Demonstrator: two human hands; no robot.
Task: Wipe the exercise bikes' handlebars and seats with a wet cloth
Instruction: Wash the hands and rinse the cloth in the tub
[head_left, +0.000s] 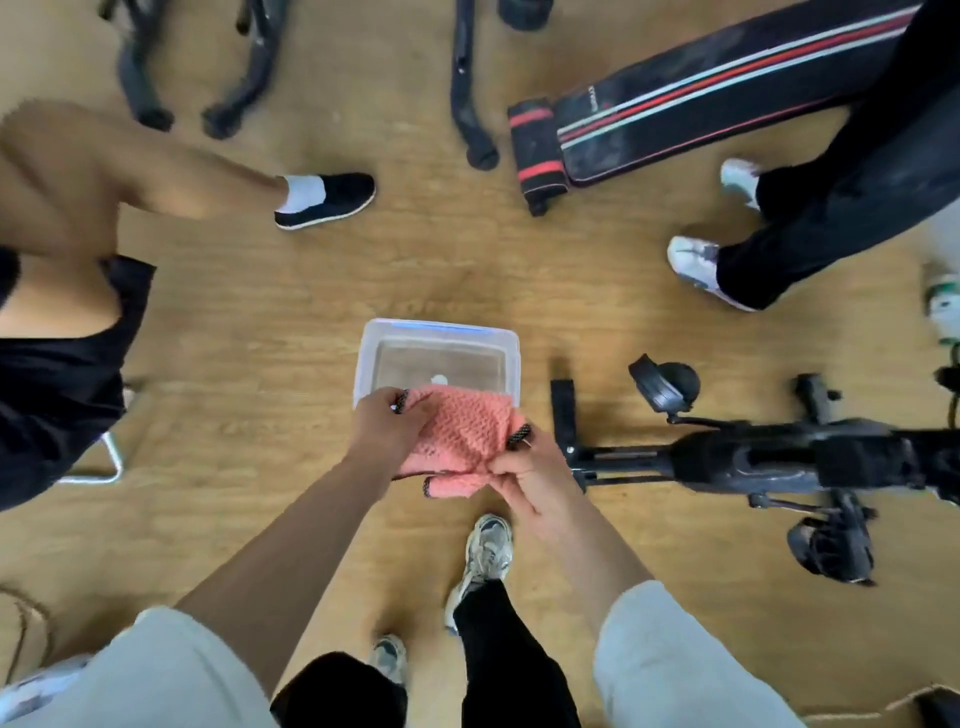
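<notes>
A pink knitted cloth (467, 431) with dark trim is bunched between both my hands, just over the near edge of a clear plastic tub (374, 343) of water on the wooden floor. My left hand (387, 426) grips the cloth's left side. My right hand (524, 467) grips its right side with curled fingers. A black exercise bike (753, 457) stands to the right, its frame at about hand level in the view, with pedals visible.
A person in black shorts stands at the left (62, 332), one shoe (327, 200) forward. Another person in black trousers (831, 208) stands upper right. A black padded bench (701, 98) lies at the top right. Dark machine legs (467, 104) stand at the top.
</notes>
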